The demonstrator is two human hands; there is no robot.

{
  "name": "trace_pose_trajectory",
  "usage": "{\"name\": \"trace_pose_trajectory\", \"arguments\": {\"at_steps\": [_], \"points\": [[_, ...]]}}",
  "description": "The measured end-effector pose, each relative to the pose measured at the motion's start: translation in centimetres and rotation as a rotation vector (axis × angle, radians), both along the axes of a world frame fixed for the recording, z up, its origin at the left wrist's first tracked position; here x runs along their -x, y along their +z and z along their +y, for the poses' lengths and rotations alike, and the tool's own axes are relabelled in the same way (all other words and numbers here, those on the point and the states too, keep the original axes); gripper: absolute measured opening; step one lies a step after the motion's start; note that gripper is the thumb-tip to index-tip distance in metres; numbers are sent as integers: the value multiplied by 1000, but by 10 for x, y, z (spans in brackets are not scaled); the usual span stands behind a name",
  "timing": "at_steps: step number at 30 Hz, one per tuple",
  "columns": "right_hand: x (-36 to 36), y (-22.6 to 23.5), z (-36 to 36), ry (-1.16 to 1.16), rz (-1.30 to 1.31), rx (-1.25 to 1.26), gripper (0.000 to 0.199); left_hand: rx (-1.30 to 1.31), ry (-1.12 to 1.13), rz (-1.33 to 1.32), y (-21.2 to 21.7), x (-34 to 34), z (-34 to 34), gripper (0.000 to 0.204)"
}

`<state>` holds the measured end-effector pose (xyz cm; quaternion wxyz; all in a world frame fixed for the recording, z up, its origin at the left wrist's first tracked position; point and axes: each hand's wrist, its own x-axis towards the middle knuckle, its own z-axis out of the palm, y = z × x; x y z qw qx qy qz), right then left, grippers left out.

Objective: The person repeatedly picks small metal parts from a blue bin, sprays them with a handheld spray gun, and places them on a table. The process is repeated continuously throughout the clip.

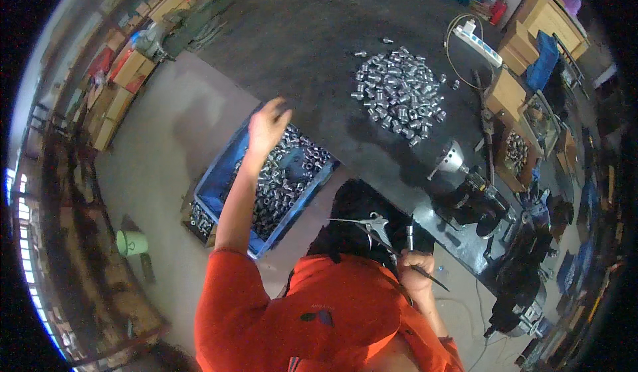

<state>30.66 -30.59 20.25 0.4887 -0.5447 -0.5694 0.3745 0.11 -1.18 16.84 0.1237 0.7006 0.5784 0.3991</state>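
Note:
My left hand (267,127) reaches over the far edge of a blue plastic crate (214,173) full of small metal fittings (282,179). Its fingers are curled together, and whatever they may hold is too dark to make out. Close to my lap, my right hand (416,270) is closed around a dark, thin pointed rod (433,279) that slants across the fist. A shiny metal cylinder (410,237) stands up out of the same hand. Just left of it, a silver air blow gun (376,224) with a thin nozzle lies over the dark cloth on my lap.
A heap of metal fittings (399,93) lies on the dark table (299,46). At the right are a machine with a silver cone-shaped head (453,159), a white power strip (478,45) and cardboard boxes (518,46). A pale green cup (131,242) sits on the floor at the left.

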Motion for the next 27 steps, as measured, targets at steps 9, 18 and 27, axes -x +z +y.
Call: {"name": "trace_pose_trajectory", "arguments": {"at_steps": [9, 18, 27], "points": [[5, -5, 13, 125, 53, 69, 23, 426, 25, -3, -155, 91, -15, 28], [2, 3, 4, 71, -16, 160, 20, 589, 251, 413, -162, 3, 41, 38], [-1, 2, -2, 73, -86, 175, 21, 537, 208, 367, -135, 14, 30, 30]]}}
